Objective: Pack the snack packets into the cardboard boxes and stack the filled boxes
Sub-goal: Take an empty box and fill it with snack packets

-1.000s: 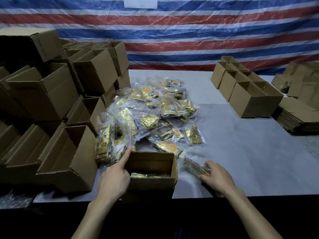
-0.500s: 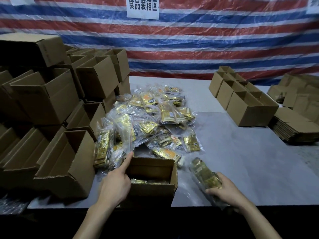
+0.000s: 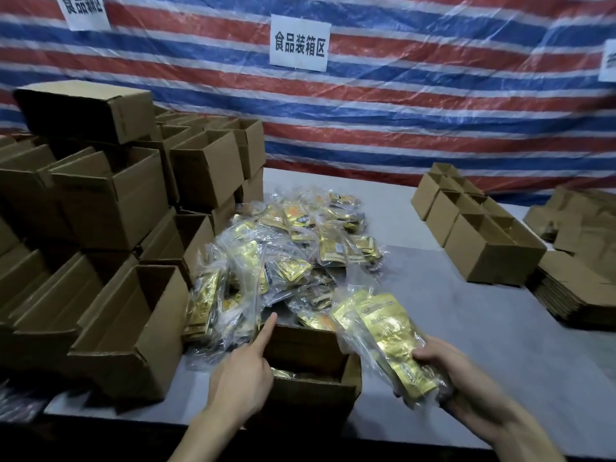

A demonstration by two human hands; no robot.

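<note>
Grasping packet bundle (image 3: 383, 341) near end: right hand (image 3: 443, 368); long axis points away-left, over open box (image 3: 310, 391) between hands, gold packets (image 3: 286, 373) inside; left hand (image 3: 243, 371) on box wall, grip indeterminate.

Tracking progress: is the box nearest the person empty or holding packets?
Holding some: gold packets lie low inside the open box, well below its rim.

I count three paper signs (image 3: 299, 41), one open box (image 3: 310, 400) before me, one bag (image 3: 386, 331) in my fingers (image 3: 433, 352). Heaped packets (image 3: 293, 248) and stacked boxes (image 3: 110, 201): too many to count.
</note>
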